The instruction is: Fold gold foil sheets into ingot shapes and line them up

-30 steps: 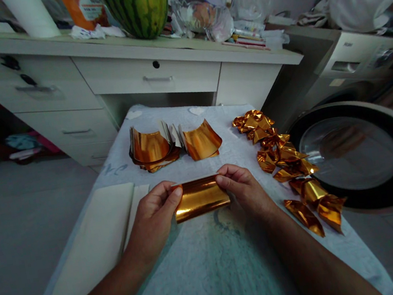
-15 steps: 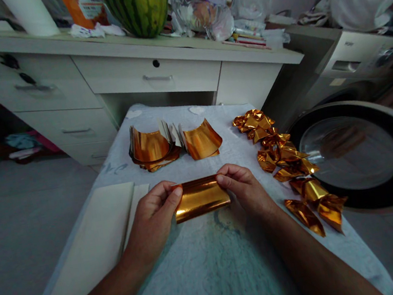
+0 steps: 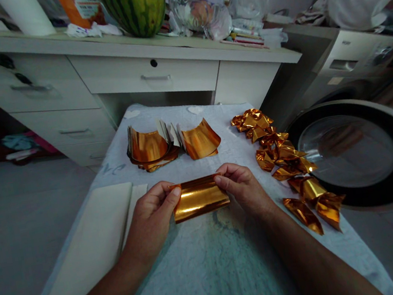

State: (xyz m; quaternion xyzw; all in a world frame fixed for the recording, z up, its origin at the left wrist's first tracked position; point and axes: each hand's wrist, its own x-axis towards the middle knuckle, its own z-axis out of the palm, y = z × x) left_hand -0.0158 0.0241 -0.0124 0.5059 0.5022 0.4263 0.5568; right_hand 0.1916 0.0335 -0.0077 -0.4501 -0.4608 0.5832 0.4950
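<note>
So the shiny gold foil sheet (image 3: 200, 200) is up in front of the person, over the near-middle of the tabletop (image 3: 201, 277), stretched between both hands. Left hand (image 3: 153, 213) has its grip pinched on one end, thumb on top; right hand (image 3: 244, 187) is clamped on the other end the same way. Hands have barely budged, but a second ago the sheet's top edge showed a pale sliver, and now there's a darker coppery band along it. The whole view has slid a touch too.

The sheet's smooth and mirror-like, bowed a bit. Can't see the fingers behind it or its underside. Just past it are a curled foil stack (image 3: 150, 147) and a smaller foil stack (image 3: 200, 139), matte-ish copper with pale edges. Off to the right, crinkly folded foil pieces (image 3: 286, 154) overlap so much I can't count them. On the left, a flat off-white slab (image 3: 89, 247) is partly covered by the left arm. Way back, a striped watermelon (image 3: 134, 11) gets cut off by the top of frame.
</note>
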